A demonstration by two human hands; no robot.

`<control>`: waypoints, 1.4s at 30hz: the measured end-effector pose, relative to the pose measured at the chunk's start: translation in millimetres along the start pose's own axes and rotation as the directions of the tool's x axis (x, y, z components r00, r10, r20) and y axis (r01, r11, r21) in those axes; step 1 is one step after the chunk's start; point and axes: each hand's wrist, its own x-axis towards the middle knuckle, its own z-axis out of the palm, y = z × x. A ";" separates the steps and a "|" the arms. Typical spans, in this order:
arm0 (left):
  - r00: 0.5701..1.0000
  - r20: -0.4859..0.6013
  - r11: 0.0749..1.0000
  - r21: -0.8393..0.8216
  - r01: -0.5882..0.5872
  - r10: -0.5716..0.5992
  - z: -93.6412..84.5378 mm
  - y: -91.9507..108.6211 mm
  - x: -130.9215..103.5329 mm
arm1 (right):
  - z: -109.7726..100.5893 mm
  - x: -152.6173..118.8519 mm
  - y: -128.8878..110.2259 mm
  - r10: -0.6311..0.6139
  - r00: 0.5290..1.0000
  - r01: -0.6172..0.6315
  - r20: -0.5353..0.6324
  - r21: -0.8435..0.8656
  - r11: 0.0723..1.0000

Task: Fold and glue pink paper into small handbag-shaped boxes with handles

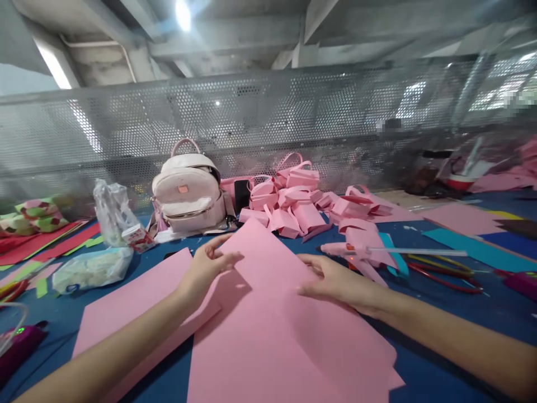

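Note:
A large pink paper sheet (pixel 268 313) spreads out in front of me, its far corner pointing toward the backpack. My left hand (pixel 207 266) is closed on its left edge, thumb on the near face and some fingers hidden behind. On the right edge, my right hand (pixel 329 280) has a similar hold, with thumb and fingers bent around it. More pink paper shows under the sheet at the lower right. Another pink sheet (pixel 121 302) lies on the table under my left forearm. Close to my right hand is a pink hot glue gun (pixel 350 250) with a clear glue stick.
Folded pink paper baskets (pixel 293 207) are piled behind the sheet, beside a pale backpack (pixel 188 193). Red-handled scissors (pixel 444 280) and blue paper strips (pixel 478 249) lie to the right. At left are plastic bags (pixel 94 270), coloured paper and a purple device (pixel 20 347). Perforated metal panels (pixel 251 123) stand behind.

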 end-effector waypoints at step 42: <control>0.963 0.188 0.946 0.293 0.135 -0.196 12.7 -42.5 -28.6 | 30.8 -9.4 8.1 0.074 0.974 -0.179 0.212 0.538 0.824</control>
